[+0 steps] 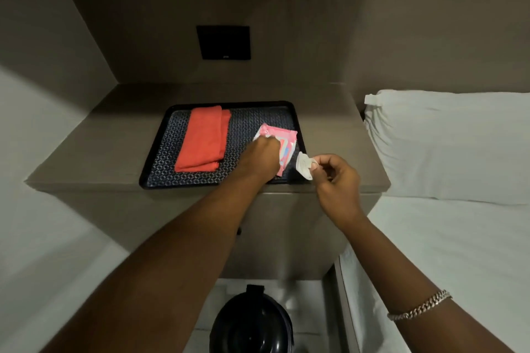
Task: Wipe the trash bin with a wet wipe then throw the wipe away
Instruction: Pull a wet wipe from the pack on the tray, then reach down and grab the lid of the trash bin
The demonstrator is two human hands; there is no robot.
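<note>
On the black tray (160, 135): 1 folded orange cloth (202, 140), 1 pink wet-wipe pack (282, 137). Below tray: 1 black trash bin (252, 324). Right of tray: 1 white pillow (447, 143). 2 hands.

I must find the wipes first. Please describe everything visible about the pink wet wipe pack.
The pink wet wipe pack is a flat, soft, glossy plastic packet lying on the right side of the black patterned tray. The left hand presses on it, covering part. The right hand pinches its peeled-back white seal flap.

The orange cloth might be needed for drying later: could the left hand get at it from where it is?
Probably yes. The orange cloth lies uncovered on the tray, just left of the left hand, with nothing between them.
</note>
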